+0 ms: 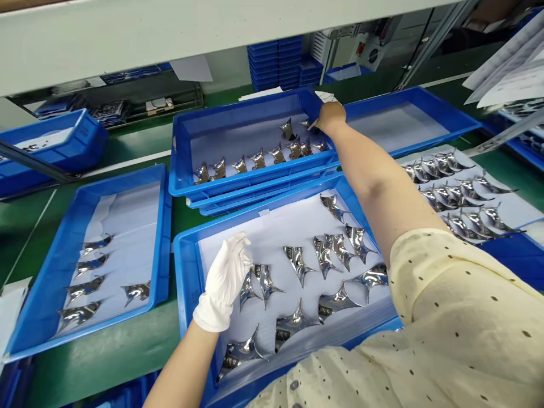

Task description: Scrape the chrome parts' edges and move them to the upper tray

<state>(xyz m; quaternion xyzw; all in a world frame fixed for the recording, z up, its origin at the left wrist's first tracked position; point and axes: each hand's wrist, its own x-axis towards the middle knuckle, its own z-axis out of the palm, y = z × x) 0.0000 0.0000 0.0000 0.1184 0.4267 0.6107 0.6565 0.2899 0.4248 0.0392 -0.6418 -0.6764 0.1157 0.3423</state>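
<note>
My left hand (225, 280), in a white glove, hovers over the left part of the near blue tray (187, 283). Its fingers are loosely bent and I see nothing held in them. Close beside it lie two shiny curved metal pieces (264, 280), pointed at their ends. More such pieces (297, 260) lie spread over the tray's white liner. My right hand (331, 116) reaches to the right end of the stacked far tray (255, 180), its fingers closed and mostly hidden. A metal piece (288, 130) lies left of it, with a row of others (258, 160) along the front side.
A left tray (164, 238) carries several metal pieces (91, 264). Rows of more pieces (459, 195) lie on a white sheet at right. Behind, another blue tray (463, 122) shows a white liner. A pale shelf edge (212, 34) crosses overhead; papers (510, 68) hang at right.
</note>
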